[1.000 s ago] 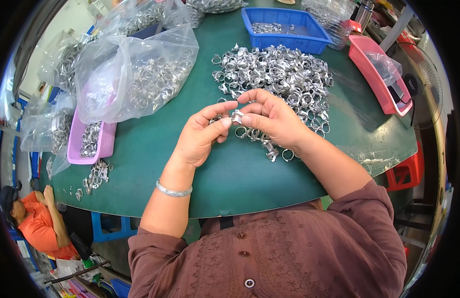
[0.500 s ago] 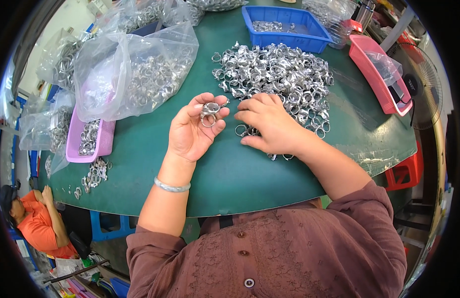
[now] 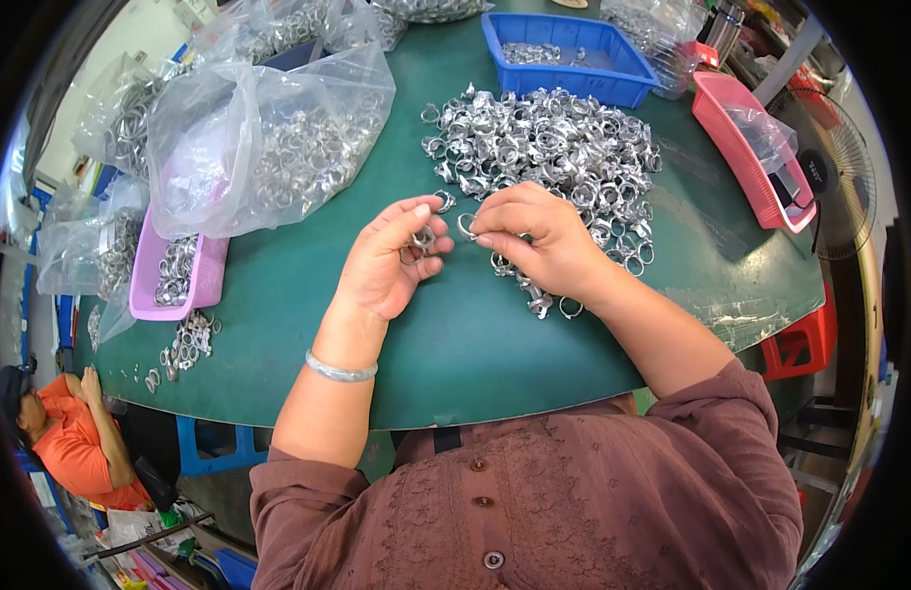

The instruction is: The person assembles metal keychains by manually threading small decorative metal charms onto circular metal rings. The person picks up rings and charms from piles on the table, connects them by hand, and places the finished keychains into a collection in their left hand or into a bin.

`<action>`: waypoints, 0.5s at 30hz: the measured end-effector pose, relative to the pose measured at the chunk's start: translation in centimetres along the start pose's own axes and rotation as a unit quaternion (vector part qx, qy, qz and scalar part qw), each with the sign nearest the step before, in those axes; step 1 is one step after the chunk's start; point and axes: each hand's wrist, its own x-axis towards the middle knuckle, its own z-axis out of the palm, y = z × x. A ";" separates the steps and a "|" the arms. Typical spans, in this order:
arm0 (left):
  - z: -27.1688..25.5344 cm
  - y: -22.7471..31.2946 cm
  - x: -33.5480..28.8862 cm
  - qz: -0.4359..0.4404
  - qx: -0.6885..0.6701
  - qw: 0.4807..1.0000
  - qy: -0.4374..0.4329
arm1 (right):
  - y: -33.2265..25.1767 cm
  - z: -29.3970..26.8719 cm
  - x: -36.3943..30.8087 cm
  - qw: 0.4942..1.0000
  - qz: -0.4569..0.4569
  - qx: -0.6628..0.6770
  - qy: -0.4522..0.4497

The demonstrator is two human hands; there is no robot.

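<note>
My left hand (image 3: 382, 261) is curled, palm up, around several silver-coloured metal rings (image 3: 417, 244). Another metal ring (image 3: 445, 202) shows at the tip of its index finger; whether it is held or lies on the table I cannot tell. Just to the right, my right hand (image 3: 539, 241) pinches a single ring (image 3: 466, 227) between thumb and fingertips, a short gap from the left hand. Beyond and beside the right hand spreads a big heap of similar rings (image 3: 549, 143), some with shaped tops. A few loose rings (image 3: 539, 303) lie under its wrist.
Around the green table (image 3: 455, 364) stand a blue basket (image 3: 574, 84) with rings, a pink basket (image 3: 746, 147), and a purple basket (image 3: 205, 280) under a clear bag of rings (image 3: 308, 157). A fan (image 3: 819, 172) is at right. A person in orange (image 3: 82, 442) sits at left.
My right hand's fingers have drawn together and now lift a ring from the heap's near edge. My left fingers have curled further over their rings.
</note>
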 end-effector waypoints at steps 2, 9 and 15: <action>0.0 -0.1 -0.2 -0.019 0.020 0.999 -0.030 | -0.2 0.0 0.1 0.998 -0.024 -0.005 0.051; 0.7 -0.6 -0.4 -0.011 0.065 0.994 -0.084 | -0.4 0.2 -0.4 0.993 0.059 0.091 0.054; 1.1 -0.7 -0.5 -0.004 0.076 0.995 -0.064 | 0.0 0.2 -0.4 0.924 0.188 0.329 0.056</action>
